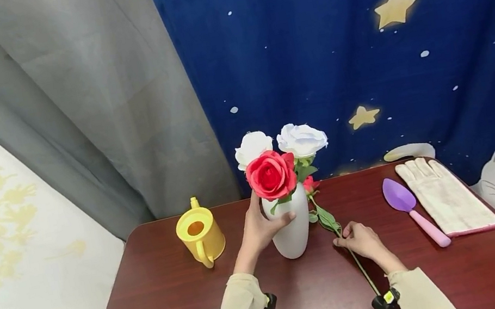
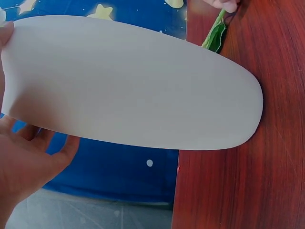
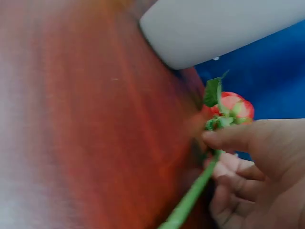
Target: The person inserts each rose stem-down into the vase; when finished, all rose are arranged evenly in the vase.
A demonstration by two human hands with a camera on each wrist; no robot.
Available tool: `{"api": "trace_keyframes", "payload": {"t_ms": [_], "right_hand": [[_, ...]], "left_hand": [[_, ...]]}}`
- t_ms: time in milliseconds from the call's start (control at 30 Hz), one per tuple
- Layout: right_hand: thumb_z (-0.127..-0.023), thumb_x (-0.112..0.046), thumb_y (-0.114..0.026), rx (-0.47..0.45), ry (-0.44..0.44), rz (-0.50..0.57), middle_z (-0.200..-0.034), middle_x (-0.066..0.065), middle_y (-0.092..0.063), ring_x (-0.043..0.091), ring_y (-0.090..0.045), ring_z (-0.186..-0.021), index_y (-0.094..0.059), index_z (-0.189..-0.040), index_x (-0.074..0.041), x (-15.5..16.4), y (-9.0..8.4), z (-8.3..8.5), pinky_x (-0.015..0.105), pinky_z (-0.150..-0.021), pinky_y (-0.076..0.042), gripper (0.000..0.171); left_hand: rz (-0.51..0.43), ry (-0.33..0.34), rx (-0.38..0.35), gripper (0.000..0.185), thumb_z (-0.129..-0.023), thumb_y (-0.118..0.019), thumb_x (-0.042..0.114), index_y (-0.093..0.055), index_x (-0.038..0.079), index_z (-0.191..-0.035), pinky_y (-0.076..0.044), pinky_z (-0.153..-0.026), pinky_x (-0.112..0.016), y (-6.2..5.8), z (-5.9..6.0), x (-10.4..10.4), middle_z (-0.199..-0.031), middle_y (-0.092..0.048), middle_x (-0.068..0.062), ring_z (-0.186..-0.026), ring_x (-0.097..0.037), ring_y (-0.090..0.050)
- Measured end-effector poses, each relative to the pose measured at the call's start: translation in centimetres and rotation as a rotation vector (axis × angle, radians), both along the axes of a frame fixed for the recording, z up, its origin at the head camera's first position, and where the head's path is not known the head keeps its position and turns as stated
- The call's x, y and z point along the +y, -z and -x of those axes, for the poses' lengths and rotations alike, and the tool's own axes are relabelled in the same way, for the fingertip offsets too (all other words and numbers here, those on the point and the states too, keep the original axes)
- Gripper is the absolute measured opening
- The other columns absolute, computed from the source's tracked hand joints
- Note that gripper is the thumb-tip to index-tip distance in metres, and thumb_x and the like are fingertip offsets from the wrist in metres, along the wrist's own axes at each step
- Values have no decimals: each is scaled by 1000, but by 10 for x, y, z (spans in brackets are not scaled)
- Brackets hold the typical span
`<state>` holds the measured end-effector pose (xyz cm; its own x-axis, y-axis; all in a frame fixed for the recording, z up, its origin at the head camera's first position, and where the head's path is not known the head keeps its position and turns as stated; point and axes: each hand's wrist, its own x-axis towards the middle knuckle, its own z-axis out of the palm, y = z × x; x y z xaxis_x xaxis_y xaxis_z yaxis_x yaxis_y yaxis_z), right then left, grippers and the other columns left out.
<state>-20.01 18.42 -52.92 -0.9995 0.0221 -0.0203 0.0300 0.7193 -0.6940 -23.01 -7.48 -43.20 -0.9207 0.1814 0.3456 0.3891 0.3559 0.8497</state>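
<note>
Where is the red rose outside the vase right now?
In the head view, the loose red rose is right of the white vase, its bloom at the far end and its stem pinched in the right hand.

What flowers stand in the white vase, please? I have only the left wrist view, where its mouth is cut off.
Observer: The vase holds one red rose and two white flowers.
Operator: Near the upper edge I notice a green leaf. Which colour is its bloom?
Observer: Red; the right wrist view shows this second bloom beyond the right hand.
Operator: And what stands to the left of the vase?
Observer: A yellow watering can.
</note>
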Motion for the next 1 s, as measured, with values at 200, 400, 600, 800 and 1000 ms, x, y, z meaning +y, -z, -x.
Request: {"api": "trace_keyframes", "payload": {"t_ms": [200, 400, 600, 800, 1000], "right_hand": [[-74, -14, -75, 75, 77, 49, -60, -5, -54, 12, -48, -54, -57, -72, -9, -2, 6, 1, 30, -55, -39, 18], [-80, -4, -64, -47, 82, 298, -63, 2, -59, 13, -48, -51, -60, -77, -2, 7, 6, 1, 27, -46, -43, 5], [-87, -1, -57, -139, 7, 552, -77, 10, -65, 13, -53, -61, -58, -91, 8, 19, 4, -1, 26, -51, -45, 11], [-92, -4, -51, -203, -45, 740, -84, 5, -63, 14, -56, -74, -50, -103, 14, 30, 6, -5, 29, -62, -47, 21], [-95, -7, -49, -195, -101, 918, -89, 4, -62, 15, -57, -80, -54, -104, 4, 34, 7, -11, 31, -69, -48, 15]], "left_hand": [[3, 11, 6, 95, -69, -80, 40, -22, 30, -144, -47, -86, -41, -4, 0, 2, -134, -45, 6, -116, -17, -48], [12, -3, -2, 97, -67, -81, 41, -23, 31, -143, -48, -85, -39, -2, -1, 1, -133, -46, 6, -113, -16, -50], [23, -10, 1, 96, -68, -81, 43, -23, 31, -143, -47, -86, -39, -2, -1, -1, -134, -45, 6, -114, -16, -49], [25, -20, -8, 95, -67, -81, 44, -24, 28, -143, -48, -85, -40, -2, -2, -2, -134, -45, 5, -114, -17, -49], [24, -19, -9, 95, -67, -81, 43, -24, 28, -143, -47, -85, -40, -1, -1, -2, -134, -45, 5, -114, -17, -49]]}}
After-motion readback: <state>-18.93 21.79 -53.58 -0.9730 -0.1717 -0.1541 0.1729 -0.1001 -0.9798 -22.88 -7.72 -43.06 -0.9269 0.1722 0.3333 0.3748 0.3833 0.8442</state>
